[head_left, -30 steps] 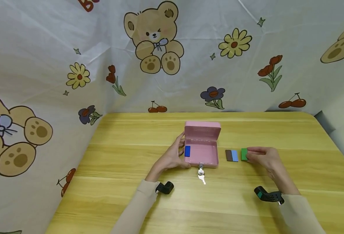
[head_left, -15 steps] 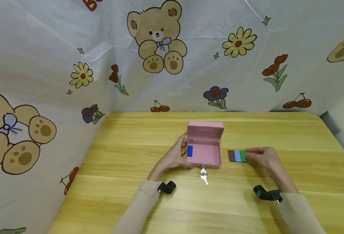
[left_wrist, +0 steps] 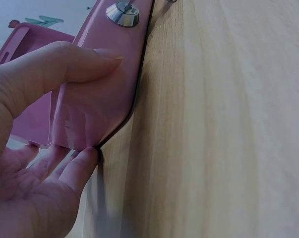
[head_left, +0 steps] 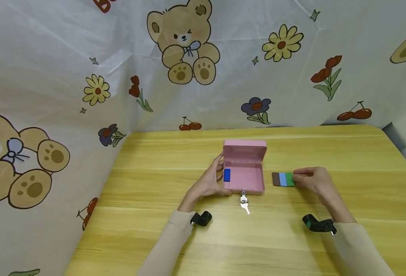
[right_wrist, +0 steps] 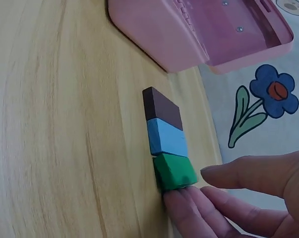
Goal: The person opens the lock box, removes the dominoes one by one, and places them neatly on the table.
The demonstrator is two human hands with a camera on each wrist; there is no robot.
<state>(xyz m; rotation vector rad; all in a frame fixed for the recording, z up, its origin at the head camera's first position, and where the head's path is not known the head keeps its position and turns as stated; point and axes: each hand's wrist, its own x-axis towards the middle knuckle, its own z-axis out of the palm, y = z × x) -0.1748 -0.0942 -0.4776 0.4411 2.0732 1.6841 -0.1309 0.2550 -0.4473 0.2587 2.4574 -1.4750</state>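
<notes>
A pink metal cash box (head_left: 245, 178) stands with its lid raised, a dark blue block (head_left: 227, 175) inside along the left wall. My left hand (head_left: 209, 183) holds the box's left side; in the left wrist view the thumb (left_wrist: 85, 64) lies across the front and the fingers reach around the corner. Right of the box, a brown block (right_wrist: 164, 108), a light blue block (right_wrist: 168, 136) and a green block (right_wrist: 175, 171) lie in a touching row. Fingers of my right hand (head_left: 314, 180) touch the green block's outer end; the thumb appears just off it.
A lock (left_wrist: 123, 14) sits in the box's front, with keys (head_left: 245, 203) hanging from it onto the wooden table (head_left: 258, 245). A patterned cloth (head_left: 237, 76) hangs behind the table and down its left side. Each wrist wears a black camera mount (head_left: 202, 218).
My right hand has slid the green block left against the light blue one, and the thumb has loosened from it. The left hand stays on the box. The head view shifts slightly.
</notes>
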